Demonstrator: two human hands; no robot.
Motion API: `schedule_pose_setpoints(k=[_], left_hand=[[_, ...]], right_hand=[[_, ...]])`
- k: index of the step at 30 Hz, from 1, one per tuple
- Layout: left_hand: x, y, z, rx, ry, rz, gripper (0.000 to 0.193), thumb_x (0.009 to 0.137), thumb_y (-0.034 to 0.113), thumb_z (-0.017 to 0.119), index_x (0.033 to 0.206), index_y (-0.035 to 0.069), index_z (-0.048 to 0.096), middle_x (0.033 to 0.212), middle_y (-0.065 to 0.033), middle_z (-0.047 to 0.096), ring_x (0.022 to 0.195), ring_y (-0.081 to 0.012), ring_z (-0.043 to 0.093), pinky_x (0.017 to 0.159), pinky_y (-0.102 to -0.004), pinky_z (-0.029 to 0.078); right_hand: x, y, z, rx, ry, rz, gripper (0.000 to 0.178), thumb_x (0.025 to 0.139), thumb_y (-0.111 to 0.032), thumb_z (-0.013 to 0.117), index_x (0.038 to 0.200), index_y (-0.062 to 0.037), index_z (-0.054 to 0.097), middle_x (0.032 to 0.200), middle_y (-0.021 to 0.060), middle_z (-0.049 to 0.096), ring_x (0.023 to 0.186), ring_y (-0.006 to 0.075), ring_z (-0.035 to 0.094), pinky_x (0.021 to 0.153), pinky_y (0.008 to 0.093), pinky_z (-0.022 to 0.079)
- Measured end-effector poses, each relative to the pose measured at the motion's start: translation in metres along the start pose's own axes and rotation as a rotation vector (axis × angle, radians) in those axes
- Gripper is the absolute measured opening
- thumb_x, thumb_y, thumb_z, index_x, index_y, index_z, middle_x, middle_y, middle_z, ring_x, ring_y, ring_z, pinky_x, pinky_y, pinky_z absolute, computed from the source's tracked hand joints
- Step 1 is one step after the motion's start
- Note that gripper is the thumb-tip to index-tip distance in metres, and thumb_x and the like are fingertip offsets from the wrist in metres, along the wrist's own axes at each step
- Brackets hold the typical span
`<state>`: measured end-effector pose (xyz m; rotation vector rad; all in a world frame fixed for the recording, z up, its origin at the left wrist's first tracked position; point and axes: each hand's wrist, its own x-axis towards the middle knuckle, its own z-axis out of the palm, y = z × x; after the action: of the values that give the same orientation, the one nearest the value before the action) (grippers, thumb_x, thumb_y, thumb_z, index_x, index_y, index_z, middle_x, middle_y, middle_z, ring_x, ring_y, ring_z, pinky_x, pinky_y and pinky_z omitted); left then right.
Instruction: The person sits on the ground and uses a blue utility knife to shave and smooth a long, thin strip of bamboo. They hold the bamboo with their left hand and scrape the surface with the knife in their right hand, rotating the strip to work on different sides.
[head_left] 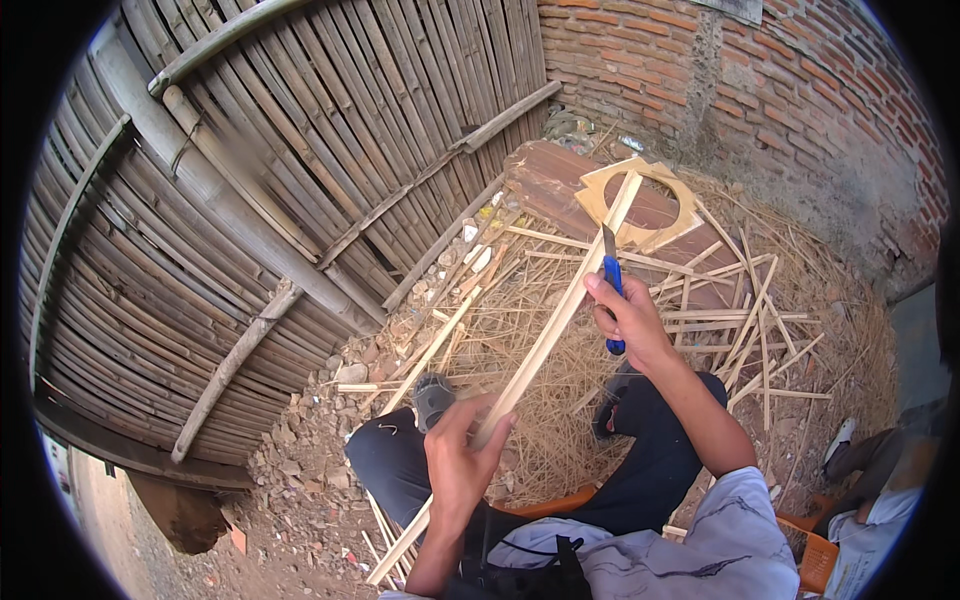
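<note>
Head view shows blue knife (613,272), any lettering indistinct.

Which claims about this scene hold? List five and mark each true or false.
1. The right hand holds a blue knife. True.
2. The knife is closed. False: its blade is out.
3. The left hand grips a long pale strip. True.
4. A board with a round hole lies over a brown plank. True.
5. A brick wall fills the picture's left. False: a fence of poles stands there.
</note>
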<state>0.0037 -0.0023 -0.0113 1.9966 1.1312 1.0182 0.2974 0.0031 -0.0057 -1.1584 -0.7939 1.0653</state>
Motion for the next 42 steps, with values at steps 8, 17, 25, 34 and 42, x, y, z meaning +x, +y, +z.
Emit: schedule_pose_setpoints(k=[8, 17, 25, 34, 42], left_hand=[[0.002, 0.001, -0.024, -0.035, -0.282, -0.161, 0.063, 0.087, 0.028, 0.095, 0.141, 0.007, 0.069, 0.105, -0.0153, 0.080, 0.082, -0.0259, 0.076, 0.074, -0.0392, 0.060], [-0.003, -0.026, -0.086, 0.031, -0.589, -0.139, 0.080, 0.084, 0.044, 0.096, 0.145, 0.002, 0.063, 0.105, -0.0157, 0.079, 0.095, -0.0307, 0.081, 0.088, -0.0388, 0.063], [-0.005, -0.029, -0.078, -0.176, -0.731, -0.166, 0.034, 0.118, 0.032, 0.058, 0.109, 0.000, 0.069, 0.068, -0.0076, 0.059, 0.060, -0.0204, 0.062, 0.060, -0.0390, 0.048], [0.003, -0.019, -0.043, -0.262, -0.340, -0.148, 0.026, 0.108, 0.027, 0.074, 0.107, 0.002, 0.069, 0.069, -0.0033, 0.057, 0.062, -0.0111, 0.051, 0.059, -0.0321, 0.045], [0.011, -0.001, -0.030, -0.259, -0.272, -0.180, 0.028, 0.101, 0.024, 0.085, 0.108, 0.001, 0.071, 0.076, -0.0002, 0.064, 0.067, -0.0069, 0.056, 0.061, -0.0278, 0.048]], right_hand=[[-0.007, -0.003, 0.011, 0.077, 0.121, -0.136, 0.024, 0.108, -0.028, 0.074, 0.099, -0.0077, 0.066, 0.066, -0.0046, 0.057, 0.049, -0.0002, 0.034, 0.046, 0.0244, 0.021], [-0.009, -0.020, -0.006, 0.173, 0.180, -0.199, 0.023, 0.108, -0.028, 0.075, 0.100, -0.0082, 0.068, 0.073, -0.0023, 0.064, 0.049, 0.0000, 0.035, 0.045, 0.0229, 0.024], [-0.007, -0.026, -0.020, 0.098, 0.229, -0.211, 0.024, 0.112, -0.030, 0.069, 0.113, -0.0058, 0.068, 0.083, 0.0000, 0.066, 0.049, 0.0014, 0.036, 0.046, 0.0225, 0.025], [-0.046, -0.026, 0.017, -0.685, 0.117, -0.723, 0.036, 0.114, -0.032, 0.063, 0.121, 0.0026, 0.068, 0.088, 0.0106, 0.068, 0.073, 0.0211, 0.068, 0.065, 0.0341, 0.053], [-0.064, 0.002, 0.052, -1.034, -0.175, -0.854, 0.032, 0.101, -0.035, 0.080, 0.115, -0.0078, 0.073, 0.089, 0.0069, 0.073, 0.071, 0.0250, 0.075, 0.057, 0.0369, 0.058]])
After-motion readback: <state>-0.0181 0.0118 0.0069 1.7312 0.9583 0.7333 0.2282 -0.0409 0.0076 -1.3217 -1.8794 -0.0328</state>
